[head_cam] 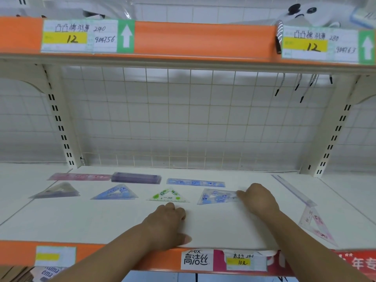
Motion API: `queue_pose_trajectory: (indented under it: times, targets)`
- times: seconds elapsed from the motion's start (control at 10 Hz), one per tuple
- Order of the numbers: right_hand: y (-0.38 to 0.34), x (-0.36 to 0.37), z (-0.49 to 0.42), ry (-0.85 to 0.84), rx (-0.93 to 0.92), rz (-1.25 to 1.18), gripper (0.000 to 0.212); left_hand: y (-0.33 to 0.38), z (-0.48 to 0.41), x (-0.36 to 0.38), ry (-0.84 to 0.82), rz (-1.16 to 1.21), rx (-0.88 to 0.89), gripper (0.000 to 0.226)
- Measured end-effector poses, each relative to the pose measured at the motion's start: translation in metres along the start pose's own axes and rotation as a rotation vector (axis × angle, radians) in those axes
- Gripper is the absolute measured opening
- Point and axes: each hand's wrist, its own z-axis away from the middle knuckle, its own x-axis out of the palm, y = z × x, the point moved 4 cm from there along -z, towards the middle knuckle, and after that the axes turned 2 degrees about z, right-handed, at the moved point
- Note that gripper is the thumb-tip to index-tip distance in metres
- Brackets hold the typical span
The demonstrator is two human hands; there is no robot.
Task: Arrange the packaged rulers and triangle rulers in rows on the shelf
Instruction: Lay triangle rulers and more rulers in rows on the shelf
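Note:
On the white shelf (122, 220) a back row holds a pink ruler (79, 177), a purple ruler stack (136, 177) and a blue ruler (195, 182). In front lie a grey triangle stack (56, 191), a blue triangle (115, 193), a green triangle (167, 196) and a blue triangle (216, 197). My right hand (258, 198) touches that last blue triangle's right corner with its fingertips. My left hand (166, 222) rests flat on the shelf below the green triangle, holding nothing. At the right lie a clear long ruler (293, 190) and a pink triangle (314, 224).
A wire grid back panel (183, 119) closes the rear. Slotted uprights (61, 127) stand at both sides. The upper orange shelf edge (203, 39) with price tags overhangs. Black-tipped cords (301, 88) dangle at the upper right.

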Motion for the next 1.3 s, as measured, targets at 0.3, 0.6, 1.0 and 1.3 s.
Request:
queue_pose_trajectory:
  times: [0.3,0.6,1.0,1.3]
  targets:
    - [-0.01,0.011,0.002,-0.137,-0.279,0.276,0.036,0.0,0.001,0.0,0.002,0.019,-0.004,0.058]
    - [-0.013,0.009,0.0,-0.115,-0.382,0.357,0.025,-0.001,0.001,0.001,-0.008,0.018,-0.01,0.058]
    - [-0.023,0.001,0.023,0.021,-0.397,0.301,0.042,0.001,-0.002,-0.005,-0.004,0.018,0.038,0.056]
    - [-0.031,-0.019,0.092,0.113,-0.428,0.43,0.034,0.02,-0.003,-0.018,0.121,0.017,0.181,0.045]
